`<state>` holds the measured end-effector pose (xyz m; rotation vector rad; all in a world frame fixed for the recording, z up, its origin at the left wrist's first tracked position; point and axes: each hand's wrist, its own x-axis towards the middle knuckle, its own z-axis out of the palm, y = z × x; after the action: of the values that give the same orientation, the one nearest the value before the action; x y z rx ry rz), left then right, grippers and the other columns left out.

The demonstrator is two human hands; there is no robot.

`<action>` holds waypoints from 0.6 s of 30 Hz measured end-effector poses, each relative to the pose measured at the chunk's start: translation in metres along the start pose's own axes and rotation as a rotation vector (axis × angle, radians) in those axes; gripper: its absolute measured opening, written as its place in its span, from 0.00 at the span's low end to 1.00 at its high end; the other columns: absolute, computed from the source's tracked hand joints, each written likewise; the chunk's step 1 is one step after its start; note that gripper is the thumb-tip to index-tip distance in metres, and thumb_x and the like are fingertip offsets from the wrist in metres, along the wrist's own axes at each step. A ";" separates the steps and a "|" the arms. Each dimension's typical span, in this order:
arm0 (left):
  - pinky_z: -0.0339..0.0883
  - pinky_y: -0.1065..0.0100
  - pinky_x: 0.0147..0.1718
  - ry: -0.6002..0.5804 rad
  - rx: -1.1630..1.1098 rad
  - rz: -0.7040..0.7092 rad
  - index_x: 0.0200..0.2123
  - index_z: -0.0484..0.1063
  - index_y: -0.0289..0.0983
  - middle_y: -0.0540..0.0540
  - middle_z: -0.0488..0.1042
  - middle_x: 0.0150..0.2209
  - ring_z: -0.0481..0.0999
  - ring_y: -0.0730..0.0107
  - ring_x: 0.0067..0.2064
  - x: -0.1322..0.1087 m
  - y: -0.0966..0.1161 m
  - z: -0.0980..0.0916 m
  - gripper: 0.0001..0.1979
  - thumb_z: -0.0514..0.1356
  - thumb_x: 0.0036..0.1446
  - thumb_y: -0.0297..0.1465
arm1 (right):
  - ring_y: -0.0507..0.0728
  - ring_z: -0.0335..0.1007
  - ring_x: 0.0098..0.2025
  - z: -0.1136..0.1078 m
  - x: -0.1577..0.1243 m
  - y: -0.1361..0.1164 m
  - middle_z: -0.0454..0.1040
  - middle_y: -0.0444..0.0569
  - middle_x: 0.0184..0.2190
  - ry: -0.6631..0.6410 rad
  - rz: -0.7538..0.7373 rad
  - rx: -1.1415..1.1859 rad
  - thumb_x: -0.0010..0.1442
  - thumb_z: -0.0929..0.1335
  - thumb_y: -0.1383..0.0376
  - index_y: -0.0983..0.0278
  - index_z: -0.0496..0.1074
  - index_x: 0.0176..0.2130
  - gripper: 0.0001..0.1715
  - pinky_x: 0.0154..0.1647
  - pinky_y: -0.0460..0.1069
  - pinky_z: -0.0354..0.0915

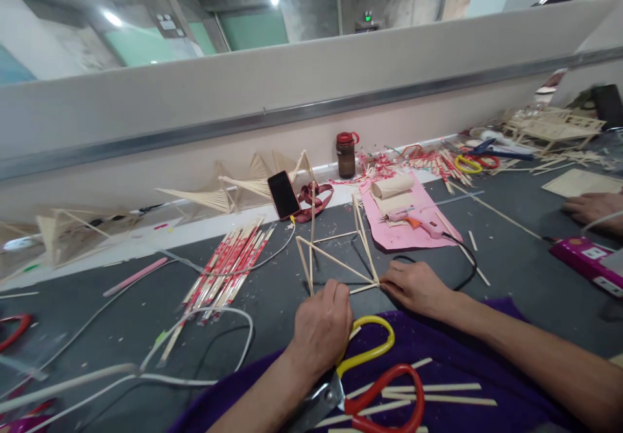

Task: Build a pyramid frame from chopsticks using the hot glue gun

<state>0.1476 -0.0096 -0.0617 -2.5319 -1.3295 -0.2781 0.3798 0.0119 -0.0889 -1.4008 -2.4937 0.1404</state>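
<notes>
Stick frame [337,260] centre-picture, dark table [272,290]; right hand [413,287] pinches it, left hand [321,322] curled, grip hidden from me; pale wall [195,95] above.

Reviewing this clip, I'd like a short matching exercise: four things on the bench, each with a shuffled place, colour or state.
Things:
1. phone
2. glue gun
3. bottle
4. stick frame

Descriptions:
A. touched by the right hand
B. topped with a red lid
C. lying on the pink sheet
D. with a cable at its lower edge

Pairs: 1-D, 2-C, 3-B, 4-A
</notes>
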 end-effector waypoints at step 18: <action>0.56 0.67 0.24 0.181 -0.091 0.192 0.26 0.65 0.39 0.51 0.70 0.24 0.69 0.68 0.25 -0.005 -0.004 0.010 0.09 0.54 0.60 0.31 | 0.50 0.66 0.30 -0.003 -0.001 0.001 0.71 0.46 0.31 -0.004 -0.003 -0.011 0.65 0.60 0.62 0.62 0.74 0.38 0.15 0.27 0.46 0.48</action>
<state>0.1415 -0.0079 -0.0716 -2.6127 -1.0212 -0.5238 0.3821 0.0116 -0.0869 -1.4020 -2.5043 0.1290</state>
